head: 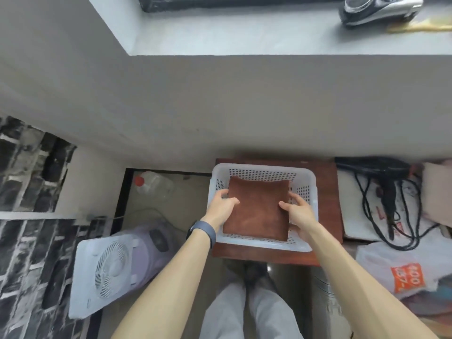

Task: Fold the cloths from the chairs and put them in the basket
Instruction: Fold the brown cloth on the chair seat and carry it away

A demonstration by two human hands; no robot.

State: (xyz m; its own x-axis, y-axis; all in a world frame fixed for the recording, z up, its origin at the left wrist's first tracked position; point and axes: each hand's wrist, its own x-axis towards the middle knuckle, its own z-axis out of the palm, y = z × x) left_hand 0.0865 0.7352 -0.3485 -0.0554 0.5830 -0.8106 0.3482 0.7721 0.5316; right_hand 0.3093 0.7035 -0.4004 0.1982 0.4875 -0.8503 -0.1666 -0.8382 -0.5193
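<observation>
A folded brown cloth (258,209) lies flat inside the white perforated basket (264,171), which stands on a brown stool. My left hand (221,206) grips the cloth's left edge, thumb on top and fingers curled under it. On the opposite edge, my right hand (297,211) holds the cloth the same way. Both hands are down inside the basket.
A white box fan (107,267) leans on the floor to the left, with a plastic bottle (151,183) behind it. Right of the stool lie a black hair dryer with cords (389,189) and plastic bags (401,270). A grey wall rises just behind the basket.
</observation>
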